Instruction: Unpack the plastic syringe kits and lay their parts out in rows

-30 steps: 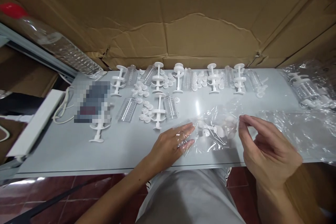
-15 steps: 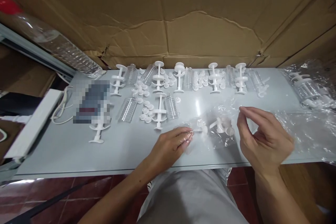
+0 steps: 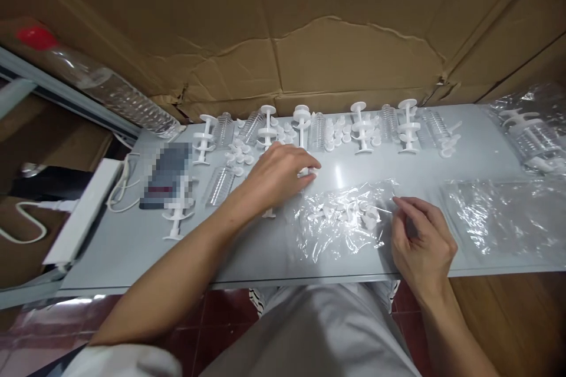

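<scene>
My left hand (image 3: 279,172) reaches over the front row of parts. A small white plastic cap (image 3: 309,171) shows between its thumb and fingertips. Below it, the clear plastic bag (image 3: 309,241) lies flat with several small white plastic parts (image 3: 349,213) inside. My right hand (image 3: 422,241) pinches the right edge of this bag between thumb and forefinger. Left of my left forearm are a clear ribbed bottle (image 3: 220,186) and a white pump-like piece with discs (image 3: 175,218). My left hand and arm hide most of the other front-row parts.
Along the back stand clear ribbed bottles (image 3: 317,132), white disc-ended pieces (image 3: 407,126) and heaps of white caps (image 3: 339,134). More clear bags (image 3: 508,212) lie at right. A phone (image 3: 165,174), power strip (image 3: 84,212) and red-capped water bottle (image 3: 115,91) are at left. Cardboard (image 3: 354,59) stands behind.
My left hand has left the bag and moved up and left to the small cap. My right hand has moved slightly left and down to the bag's edge. The bag lies flatter.
</scene>
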